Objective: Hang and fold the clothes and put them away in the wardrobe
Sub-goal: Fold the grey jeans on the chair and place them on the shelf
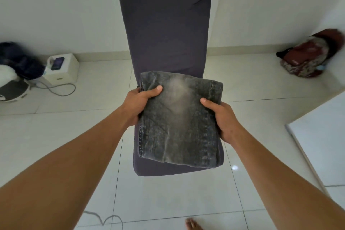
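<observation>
The left hand (138, 104) is grasping the left edge of the folded grey jeans (177, 121) and the right hand (224, 119) is grasping the right edge. Both thumbs are lying on top, the other fingers hiding underneath. The jeans are over the seat of the dark-covered chair (164, 30). A red backpack (308, 58) is lying far right.

Chair back (164, 30) blocks ahead; floor (89, 95) open either side; possibly a door (321, 145) right.

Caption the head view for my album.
Folded grey jeans gripped by the left hand and right hand over a dark-covered chair.
</observation>
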The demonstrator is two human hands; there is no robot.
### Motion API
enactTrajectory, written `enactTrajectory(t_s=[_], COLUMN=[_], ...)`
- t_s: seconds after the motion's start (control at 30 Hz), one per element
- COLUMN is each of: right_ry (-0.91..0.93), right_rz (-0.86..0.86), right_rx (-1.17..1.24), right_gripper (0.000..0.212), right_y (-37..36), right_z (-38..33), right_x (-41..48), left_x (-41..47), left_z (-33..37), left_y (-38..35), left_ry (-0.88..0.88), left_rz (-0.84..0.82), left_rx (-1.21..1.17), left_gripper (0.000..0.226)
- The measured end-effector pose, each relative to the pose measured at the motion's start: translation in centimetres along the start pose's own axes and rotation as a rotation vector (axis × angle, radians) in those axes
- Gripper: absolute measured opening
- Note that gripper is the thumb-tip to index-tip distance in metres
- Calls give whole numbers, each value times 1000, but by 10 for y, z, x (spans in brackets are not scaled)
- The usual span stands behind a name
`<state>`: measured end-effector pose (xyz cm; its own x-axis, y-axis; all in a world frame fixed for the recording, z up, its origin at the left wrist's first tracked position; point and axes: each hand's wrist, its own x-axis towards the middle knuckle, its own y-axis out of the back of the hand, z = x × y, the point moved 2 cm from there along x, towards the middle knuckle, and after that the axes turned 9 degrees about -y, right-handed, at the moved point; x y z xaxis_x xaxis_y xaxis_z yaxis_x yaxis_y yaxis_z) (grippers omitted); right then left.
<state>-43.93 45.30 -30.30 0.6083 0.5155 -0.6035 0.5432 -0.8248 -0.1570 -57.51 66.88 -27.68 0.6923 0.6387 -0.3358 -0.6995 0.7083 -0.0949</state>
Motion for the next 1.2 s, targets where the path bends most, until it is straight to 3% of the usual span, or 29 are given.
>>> enactTrajectory(t_s=[0.1, 0.23, 0.3, 0.37, 0.53, 0.73, 0.87, 0.97, 1.1, 1.2], right_ry=[-31, -38, -37, -17, 131, 242, 326, 359, 352, 346], right_rz=[11, 62, 65, 77, 75, 114, 335, 491, 641, 742], right_rx=[121, 200, 254, 304, 373, 204, 278, 407, 529, 587], right_gripper=[49, 47, 48, 49, 45, 59, 71, 63, 51, 50], right_y=[6, 30, 48, 68, 118, 188, 247, 291, 341, 380], right_z=[-26, -64, -79, -91, -102, -79, -56, -42, -21, 3], right_x=[-43, -112, -149, -187, -283, -390, -455, -507, -582, -640], left_x=[-31, -78, -95, -107, -144, -212, -278, -331, -394, -449], left_z=[27, 68, 88, 103, 137, 157, 160, 146, 103, 81], left_y=[-23, -64, -87, -114, -185, -287, -365, -413, -470, -515], left_ry=[52, 119, 103, 62, -23, -54, -118, -158, 89, 166], left_rz=[-146, -369, -478, -514, -525, -666, -857, -1034, -1320, -1460], left_rx=[-53, -59, -21, 40, 64, 134, 121, 156, 215, 370], left_gripper=[57, 48, 55, 67, 53, 47, 63, 53, 68, 77])
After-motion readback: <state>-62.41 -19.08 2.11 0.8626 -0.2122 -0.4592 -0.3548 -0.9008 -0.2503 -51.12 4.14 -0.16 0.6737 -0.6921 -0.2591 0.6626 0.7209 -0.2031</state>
